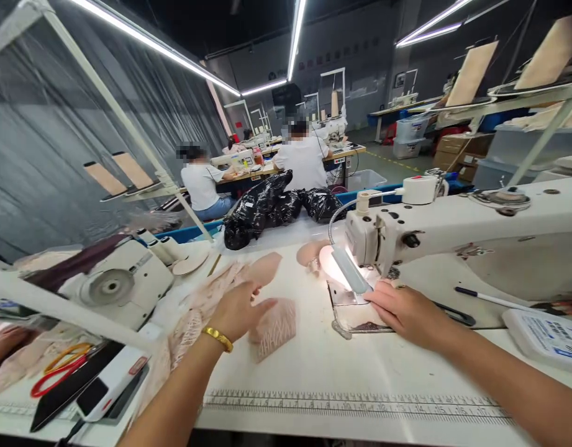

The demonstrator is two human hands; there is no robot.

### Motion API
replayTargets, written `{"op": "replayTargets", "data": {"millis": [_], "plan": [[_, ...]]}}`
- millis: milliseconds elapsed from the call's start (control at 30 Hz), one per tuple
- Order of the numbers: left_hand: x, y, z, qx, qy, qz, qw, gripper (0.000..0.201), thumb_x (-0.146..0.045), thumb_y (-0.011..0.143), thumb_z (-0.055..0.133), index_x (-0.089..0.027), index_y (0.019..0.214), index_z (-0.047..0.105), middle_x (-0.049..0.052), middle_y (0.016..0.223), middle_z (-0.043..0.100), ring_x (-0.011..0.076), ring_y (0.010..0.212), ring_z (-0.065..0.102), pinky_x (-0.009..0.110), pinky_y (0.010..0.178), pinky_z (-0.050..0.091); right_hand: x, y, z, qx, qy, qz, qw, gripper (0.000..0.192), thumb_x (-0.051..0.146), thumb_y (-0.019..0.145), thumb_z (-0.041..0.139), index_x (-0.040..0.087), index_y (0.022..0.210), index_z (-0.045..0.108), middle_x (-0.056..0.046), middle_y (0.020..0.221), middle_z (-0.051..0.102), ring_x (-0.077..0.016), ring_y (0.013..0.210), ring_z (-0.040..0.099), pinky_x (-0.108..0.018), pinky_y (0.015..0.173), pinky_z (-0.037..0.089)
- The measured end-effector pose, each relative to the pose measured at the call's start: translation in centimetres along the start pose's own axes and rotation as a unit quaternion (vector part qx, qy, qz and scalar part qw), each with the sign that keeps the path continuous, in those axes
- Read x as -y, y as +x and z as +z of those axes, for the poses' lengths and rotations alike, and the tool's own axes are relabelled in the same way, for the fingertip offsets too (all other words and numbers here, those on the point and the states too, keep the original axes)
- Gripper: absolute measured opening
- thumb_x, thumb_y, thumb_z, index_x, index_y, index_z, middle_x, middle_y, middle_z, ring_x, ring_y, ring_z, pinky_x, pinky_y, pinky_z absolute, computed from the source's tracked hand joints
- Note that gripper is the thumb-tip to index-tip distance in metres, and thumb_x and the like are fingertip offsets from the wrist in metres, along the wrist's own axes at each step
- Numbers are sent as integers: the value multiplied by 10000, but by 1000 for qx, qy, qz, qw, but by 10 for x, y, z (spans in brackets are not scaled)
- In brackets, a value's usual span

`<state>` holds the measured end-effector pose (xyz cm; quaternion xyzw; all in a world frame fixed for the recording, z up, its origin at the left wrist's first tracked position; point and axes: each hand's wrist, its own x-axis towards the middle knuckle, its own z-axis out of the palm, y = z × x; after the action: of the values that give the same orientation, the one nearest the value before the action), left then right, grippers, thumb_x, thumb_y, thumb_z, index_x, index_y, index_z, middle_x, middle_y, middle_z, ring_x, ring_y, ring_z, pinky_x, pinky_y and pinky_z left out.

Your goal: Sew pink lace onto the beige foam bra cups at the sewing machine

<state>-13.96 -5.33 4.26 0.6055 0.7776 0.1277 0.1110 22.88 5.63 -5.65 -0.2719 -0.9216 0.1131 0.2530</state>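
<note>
My left hand (241, 310), with a gold bangle (217, 339) at its wrist, is over the table with thumb and fingers apart. Under its thumb is a pale pink lace-patterned piece (277, 332); a plain pink fabric piece (266, 268) is just beyond the fingertips. More pink lace fabric (192, 326) is heaped beside the wrist. At the white sewing machine (453, 217), my right hand (402, 307) has its fingers closed by the lower end of a lit lamp (349, 270). What those fingers hold is hidden. Pink cup-shaped pieces (308, 254) rest behind the lamp.
A ruler strip (351, 406) runs along the front edge. On the left are red-handled scissors (57, 375), a white device (111, 385) and another machine (111, 285). Black plastic bags (262, 208) are behind; a pen (490, 298) and plastic box (546, 338) are right. Two people sit ahead.
</note>
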Motion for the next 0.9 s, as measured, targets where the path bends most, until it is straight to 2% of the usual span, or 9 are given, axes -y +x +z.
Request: {"op": "replayTargets", "data": {"millis": [133, 267, 400, 467, 533, 667, 767, 833, 900], "plan": [[8, -14, 19, 26, -50, 5, 998, 198, -397, 825, 604, -221, 832, 693, 24, 786, 738, 227, 740, 666, 325, 665, 454, 9, 0, -2, 10, 23, -10, 1000, 263, 247, 1050, 428, 249, 959, 675, -61, 827, 609, -239, 770, 544, -362, 688, 418], [-10, -23, 13, 12, -110, 63, 992, 229, -398, 903, 521, -225, 822, 648, 16, 815, 716, 213, 792, 654, 327, 731, 489, 48, 4, -17, 49, 87, -7, 995, 287, 274, 1073, 409, 227, 963, 670, -77, 877, 638, -248, 856, 565, -374, 740, 444], [-43, -42, -3, 7, -169, 166, 971, 246, -416, 959, 543, -227, 846, 652, 8, 836, 688, 194, 808, 634, 318, 768, 492, 98, 13, -24, 45, 257, 103, 960, 301, 461, 1058, 505, 246, 1191, 668, -104, 1153, 657, -245, 988, 606, -347, 749, 497], [-57, -52, -8, 12, -196, 218, 956, 233, -404, 973, 568, -229, 852, 663, 4, 832, 681, 185, 794, 625, 309, 759, 486, 118, 20, -22, 40, 323, 163, 931, 463, 546, 1001, 595, 274, 1374, 575, -114, 1327, 602, -250, 1055, 604, -333, 740, 510], [-66, -59, -10, 12, -225, 234, 946, 229, -406, 977, 586, -231, 859, 676, 5, 828, 677, 180, 788, 620, 301, 751, 482, 130, 25, -17, 28, 363, 181, 914, 480, 524, 962, 657, 269, 1358, 565, -89, 1255, 627, -236, 1030, 598, -343, 784, 500], [-66, -61, -7, -1, -355, 143, 924, 300, -516, 935, 643, -222, 976, 691, 20, 858, 655, 172, 760, 594, 286, 698, 482, 134, 31, -12, 0, 486, 185, 854, 267, 436, 918, 700, 214, 1041, 619, 11, 858, 607, -175, 821, 565, -327, 775, 452], [-61, -58, 4, 82, -456, 68, 883, 610, -599, 779, 801, -228, 1238, 651, 37, 1013, 647, 157, 769, 575, 287, 712, 490, 131, 30, -14, -5, 569, 189, 800, 350, 515, 887, 732, 198, 969, 609, 4, 855, 626, -172, 817, 577, -313, 760, 440], [-62, -59, 15, 179, -478, 41, 859, 660, -570, 667, 896, -194, 1166, 684, 35, 978, 635, 149, 760, 551, 285, 720, 478, 128, 29, -15, -17, 576, 194, 794, 392, 559, 875, 734, 195, 949, 610, 3, 843, 627, -171, 804, 571, -310, 752, 430], [-65, -61, 24, 224, -487, 30, 844, 501, -532, 658, 906, -162, 928, 704, 19, 856, 611, 148, 755, 523, 279, 727, 456, 125, 28, -16, -31, 561, 208, 801, 408, 582, 876, 716, 192, 933, 608, 14, 797, 599, -161, 755, 537, -302, 717, 409]]}}
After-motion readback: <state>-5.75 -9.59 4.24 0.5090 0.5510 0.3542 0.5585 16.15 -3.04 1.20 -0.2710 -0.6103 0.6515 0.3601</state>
